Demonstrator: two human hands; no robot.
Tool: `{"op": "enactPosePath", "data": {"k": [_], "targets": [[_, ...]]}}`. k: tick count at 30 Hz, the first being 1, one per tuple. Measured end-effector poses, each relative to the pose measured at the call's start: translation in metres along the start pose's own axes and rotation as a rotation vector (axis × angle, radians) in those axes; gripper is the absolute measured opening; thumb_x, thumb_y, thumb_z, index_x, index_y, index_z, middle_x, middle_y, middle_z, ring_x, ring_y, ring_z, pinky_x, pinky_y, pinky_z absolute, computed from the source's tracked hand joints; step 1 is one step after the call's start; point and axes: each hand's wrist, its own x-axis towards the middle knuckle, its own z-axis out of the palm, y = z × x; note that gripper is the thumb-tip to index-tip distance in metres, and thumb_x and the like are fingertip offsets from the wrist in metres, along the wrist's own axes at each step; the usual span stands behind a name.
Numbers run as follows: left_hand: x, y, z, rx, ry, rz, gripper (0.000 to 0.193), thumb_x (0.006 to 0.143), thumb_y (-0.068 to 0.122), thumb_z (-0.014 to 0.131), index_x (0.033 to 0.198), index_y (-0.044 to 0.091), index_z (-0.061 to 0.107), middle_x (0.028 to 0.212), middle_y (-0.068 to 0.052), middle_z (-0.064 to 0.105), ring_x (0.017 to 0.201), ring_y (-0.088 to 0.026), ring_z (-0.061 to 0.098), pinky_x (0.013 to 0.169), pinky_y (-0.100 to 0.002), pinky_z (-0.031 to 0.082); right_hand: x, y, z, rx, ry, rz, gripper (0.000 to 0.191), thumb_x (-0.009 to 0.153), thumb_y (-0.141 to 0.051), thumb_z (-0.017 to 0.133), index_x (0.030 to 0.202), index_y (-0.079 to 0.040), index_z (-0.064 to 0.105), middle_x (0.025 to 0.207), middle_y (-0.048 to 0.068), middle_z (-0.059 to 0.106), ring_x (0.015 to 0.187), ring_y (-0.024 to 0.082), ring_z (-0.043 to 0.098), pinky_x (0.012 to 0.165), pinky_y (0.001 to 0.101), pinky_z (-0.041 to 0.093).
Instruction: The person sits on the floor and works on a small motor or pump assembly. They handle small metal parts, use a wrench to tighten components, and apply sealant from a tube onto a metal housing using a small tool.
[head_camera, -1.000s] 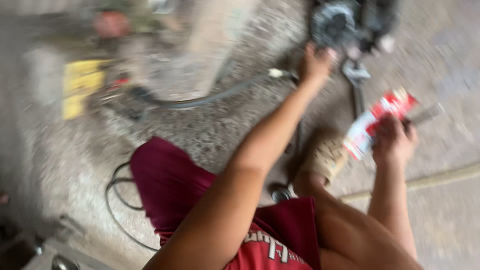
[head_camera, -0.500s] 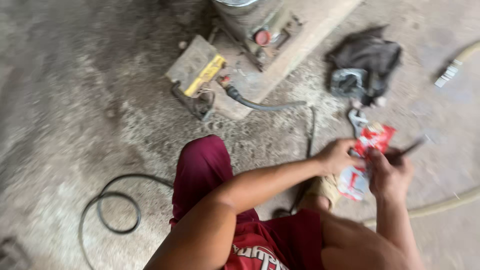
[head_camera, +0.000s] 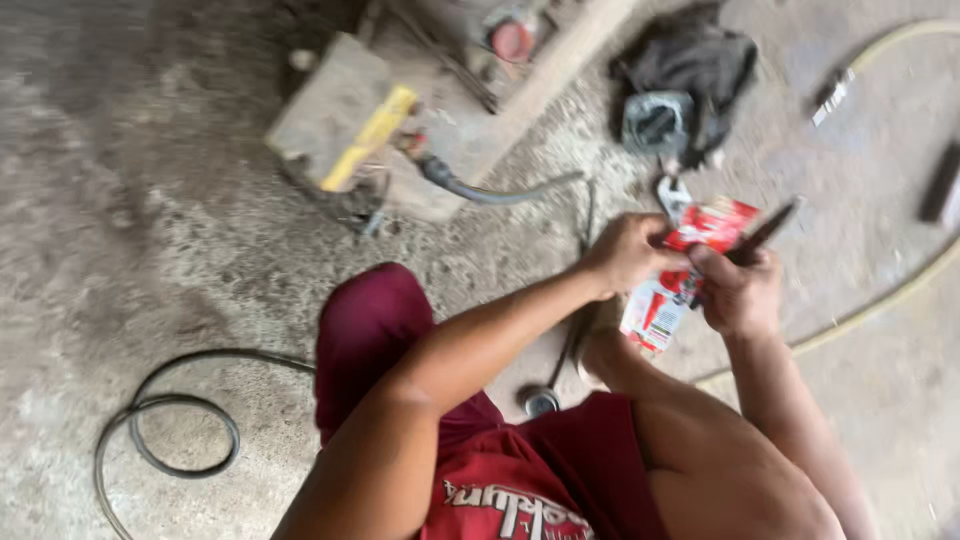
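Red-and-white packet (head_camera: 690, 262) pinched by left hand (head_camera: 628, 252) | right hand (head_camera: 738, 290) pinching it plus dark tool (head_camera: 765, 231) | best held steady above concrete floor (head_camera: 150, 250).

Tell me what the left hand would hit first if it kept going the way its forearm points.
The left hand points up and right, already touching the red and white packet. Past that, probably the dark cloth bundle on the floor, though depth is unclear.

Glossy red-and-white packet (head_camera: 690, 262) over rough, matt concrete floor (head_camera: 150, 250), beside dark crumpled cloth (head_camera: 690, 60).
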Motion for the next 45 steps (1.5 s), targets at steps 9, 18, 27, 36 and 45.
{"op": "enactPosePath", "data": {"k": [9,18,27,36,45], "targets": [[-0.005,-0.043,0.032,-0.192,-0.033,0.016,0.019,0.081,0.003,0.079,0.098,0.002,0.073,0.091,-0.003,0.076,0.081,-0.007,0.067,0.077,-0.027,0.057,-0.01,0.033,-0.034,0.134,-0.011,0.072,0.023,0.092,0.007,0.072,0.115,0.004,0.069,0.105,0.012,0.075,0.092,0.021,0.073,0.083,0.0335,0.059],[-0.007,-0.037,0.026,-0.16,-0.187,-0.124,0.008,0.093,0.011,0.077,0.093,0.003,0.075,0.084,-0.003,0.077,0.076,-0.008,0.069,0.071,-0.028,0.059,-0.017,0.042,-0.056,0.121,-0.021,0.093,0.027,0.091,0.001,0.08,0.116,0.002,0.071,0.101,0.01,0.074,0.08,0.012,0.065,0.069,0.0266,0.051],[-0.011,-0.02,0.022,0.175,-0.156,-0.095,0.016,0.095,0.018,0.075,0.09,0.003,0.077,0.076,-0.002,0.076,0.068,-0.005,0.064,0.063,-0.026,0.054,-0.017,0.049,-0.074,0.139,0.002,0.126,0.008,0.097,-0.006,0.077,0.101,-0.004,0.07,0.074,0.0,0.062,0.052,0.006,0.045,0.045,0.0239,0.03],[-0.021,-0.05,0.022,0.227,-0.095,-0.037,0.016,0.094,0.019,0.072,0.096,0.004,0.077,0.077,-0.003,0.073,0.068,-0.005,0.065,0.061,-0.028,0.051,-0.021,0.062,-0.094,0.026,0.098,0.269,0.014,0.099,-0.008,0.069,0.112,-0.004,0.065,0.079,0.0,0.057,0.053,0.005,0.046,0.042,0.0236,0.032],[-0.031,-0.086,-0.007,0.479,-0.129,-0.149,0.021,0.096,0.02,0.068,0.09,0.0,0.07,0.072,-0.016,0.067,0.065,-0.024,0.067,0.065,-0.04,0.051,-0.067,0.048,-0.118,-0.721,0.078,-0.02,0.034,0.101,0.0,0.063,0.134,0.0,0.068,0.104,0.004,0.061,0.08,0.013,0.067,0.066,0.0285,0.058]]}}
